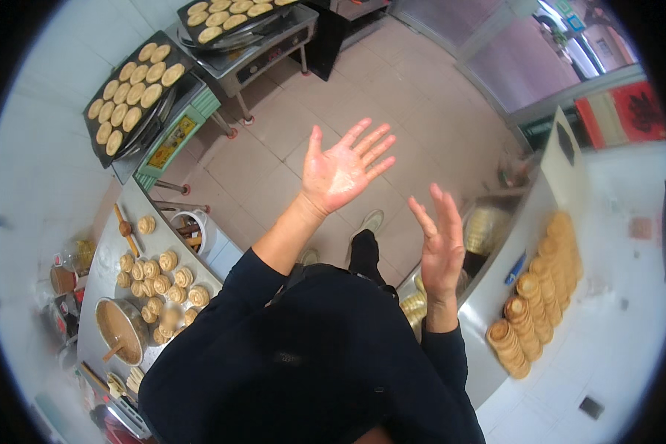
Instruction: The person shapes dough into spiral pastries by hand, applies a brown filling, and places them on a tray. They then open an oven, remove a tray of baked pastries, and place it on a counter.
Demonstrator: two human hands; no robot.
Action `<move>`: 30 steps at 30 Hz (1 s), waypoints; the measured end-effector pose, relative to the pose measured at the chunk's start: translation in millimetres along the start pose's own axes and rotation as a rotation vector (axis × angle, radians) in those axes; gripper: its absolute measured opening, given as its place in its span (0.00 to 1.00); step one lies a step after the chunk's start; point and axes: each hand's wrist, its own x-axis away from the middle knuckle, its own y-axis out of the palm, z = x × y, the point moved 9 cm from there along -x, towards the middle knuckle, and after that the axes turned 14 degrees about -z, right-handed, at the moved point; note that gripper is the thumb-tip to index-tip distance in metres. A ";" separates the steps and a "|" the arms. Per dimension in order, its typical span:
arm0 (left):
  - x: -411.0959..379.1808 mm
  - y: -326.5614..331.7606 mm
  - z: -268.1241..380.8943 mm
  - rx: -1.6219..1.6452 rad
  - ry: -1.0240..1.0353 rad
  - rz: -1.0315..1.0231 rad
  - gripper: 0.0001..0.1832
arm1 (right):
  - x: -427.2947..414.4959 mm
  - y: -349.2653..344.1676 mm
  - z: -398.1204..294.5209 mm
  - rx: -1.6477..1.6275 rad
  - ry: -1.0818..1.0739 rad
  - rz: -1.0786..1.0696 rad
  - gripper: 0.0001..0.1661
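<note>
Both palms are raised over the tiled floor. My left hand [341, 169] has its fingers spread and a shiny, pale smear on the palm; it holds nothing. Blurred a little, my right hand [444, 241] is also empty, its fingers apart, near the edge of the right-hand counter. To the left, coiled dough rolls [168, 260] stand on a metal worktop [164, 227], beside a rolling pin [125, 228] and a metal bowl of brown paste [123, 327] with a wooden utensil in it. Flat dough rounds [136, 91] lie in rows on a dark tray [97, 145] at the upper left.
Stacked baked flatbreads [510, 347] and a blue pen-like object [515, 268] lie on the right counter [477, 327]. A second tray of rounds [217, 18] rests on a metal cooking appliance [272, 55]. A white bin [202, 225] holding wooden rods stands beside the left worktop.
</note>
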 end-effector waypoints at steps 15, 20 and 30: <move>-235.6 -61.1 83.8 -1.503 0.577 0.419 0.48 | -290.2 -144.1 32.6 -0.914 0.095 -0.182 0.57; -236.7 -179.9 151.1 -1.266 0.478 0.838 0.44 | -377.5 -205.7 -111.5 -0.793 -0.405 -0.567 0.57; -335.9 -336.2 274.6 -1.073 0.300 1.189 0.31 | -529.4 -285.1 -151.2 -0.560 -0.763 -0.676 0.45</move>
